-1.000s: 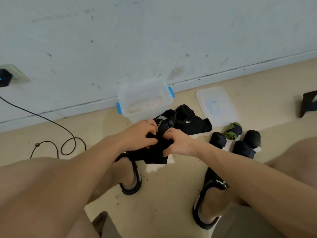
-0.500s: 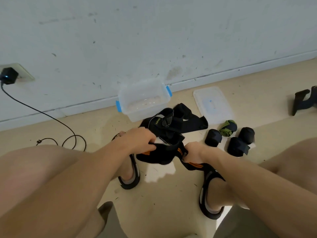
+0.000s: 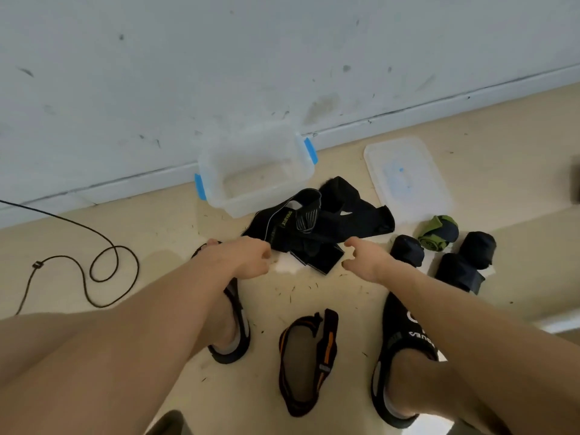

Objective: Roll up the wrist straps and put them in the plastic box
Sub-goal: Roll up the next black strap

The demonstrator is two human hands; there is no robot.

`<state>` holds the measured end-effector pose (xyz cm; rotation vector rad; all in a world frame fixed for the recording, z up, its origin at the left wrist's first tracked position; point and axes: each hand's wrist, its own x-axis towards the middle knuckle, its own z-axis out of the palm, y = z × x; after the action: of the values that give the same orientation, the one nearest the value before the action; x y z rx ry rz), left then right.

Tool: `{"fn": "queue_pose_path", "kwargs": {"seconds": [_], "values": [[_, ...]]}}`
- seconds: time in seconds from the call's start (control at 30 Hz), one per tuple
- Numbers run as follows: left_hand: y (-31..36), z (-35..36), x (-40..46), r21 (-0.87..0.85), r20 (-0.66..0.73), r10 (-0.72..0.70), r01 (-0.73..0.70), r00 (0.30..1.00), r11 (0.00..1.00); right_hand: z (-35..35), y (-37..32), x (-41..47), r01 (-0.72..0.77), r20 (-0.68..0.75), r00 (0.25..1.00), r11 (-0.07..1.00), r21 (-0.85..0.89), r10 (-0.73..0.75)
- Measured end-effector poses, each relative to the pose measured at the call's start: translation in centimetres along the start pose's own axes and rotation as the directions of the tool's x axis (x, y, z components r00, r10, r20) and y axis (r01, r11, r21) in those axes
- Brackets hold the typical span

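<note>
Against the wall stands the clear plastic box (image 3: 255,174) with blue clips, nothing visible inside it. Just in front of it lies a heap of black unrolled wrist straps (image 3: 317,227). Both hands reach toward the heap, the left hand (image 3: 238,259) and the right hand (image 3: 365,257), fingers loosely curled and holding nothing. Right of the box lie its lid (image 3: 408,177) and four rolled straps (image 3: 445,252). An orange-trimmed black strap (image 3: 309,359) lies nearer the person, between the sandalled feet.

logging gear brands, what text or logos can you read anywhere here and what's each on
"XUANBIX", roughly; small and blurred, letters uncertain: on the yellow-green tag of the black strap in the unrolled pile.
White lettering on the right sandal: partly hidden, not readable.
Blue mark on the box lid: too blurred to read.
</note>
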<state>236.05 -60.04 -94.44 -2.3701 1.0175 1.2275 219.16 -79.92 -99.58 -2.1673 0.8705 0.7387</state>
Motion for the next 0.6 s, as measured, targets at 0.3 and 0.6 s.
{"fn": "queue_pose_path", "kwargs": {"seconds": [0.3,0.6], "values": [[1.5,0.8,7.3,-0.242,-0.028,-0.034,0.027,0.999,0.97,2.8,-3.0,7.6,0.11,-0.31,0.95,0.962,0.252,-0.027],[2.7,0.3,10.6,-0.408,-0.145,-0.059,-0.005,0.988,0.913,3.0,-5.4,12.2,0.046,-0.327,0.944,0.965,0.259,0.043]]}}
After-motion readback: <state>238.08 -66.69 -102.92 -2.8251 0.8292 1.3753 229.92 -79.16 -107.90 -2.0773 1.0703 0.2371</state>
